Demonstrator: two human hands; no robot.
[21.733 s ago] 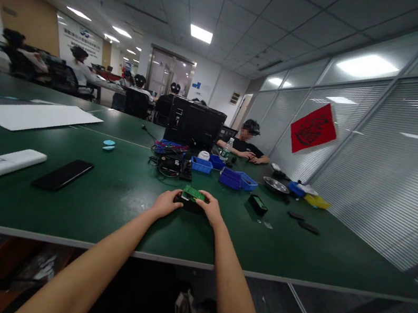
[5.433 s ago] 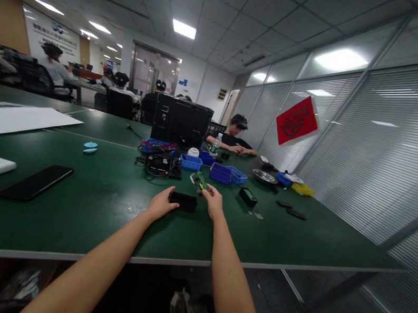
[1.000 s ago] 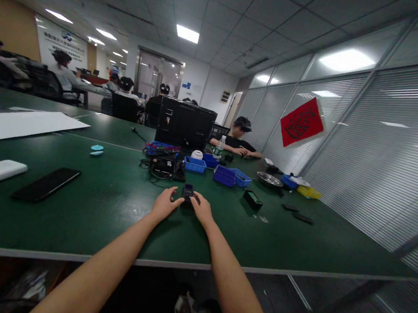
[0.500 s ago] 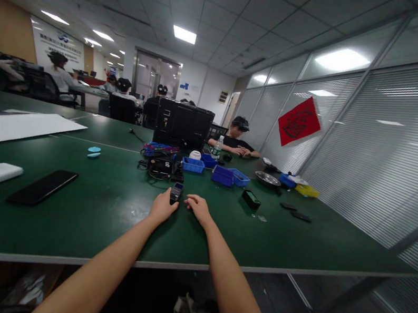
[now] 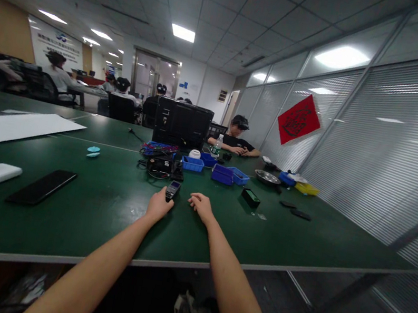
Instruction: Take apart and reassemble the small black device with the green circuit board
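Observation:
My left hand (image 5: 159, 204) is closed around a small dark handheld device with a little screen (image 5: 173, 189), just above or on the green table. The device is tilted to the right, its screen end pointing away from me. A short way to the right, my right hand (image 5: 201, 206) hovers over or rests on the tabletop, which of the two I cannot tell. Its fingers are loosely bent and apart, and I see nothing in them. Right behind the device sits a black power unit with cables (image 5: 160, 165).
Blue bins (image 5: 192, 164), a baseball (image 5: 194, 153) and a black monitor (image 5: 182, 124) stand beyond my hands. To the right are a black box with a green display (image 5: 250, 197) and a metal pan (image 5: 267, 177). A black slab (image 5: 42, 186) lies left. Another person (image 5: 236, 139) sits across.
My left hand has shifted slightly left with the device, which is now more tilted. My right hand has drawn a little to the right, widening the gap between them.

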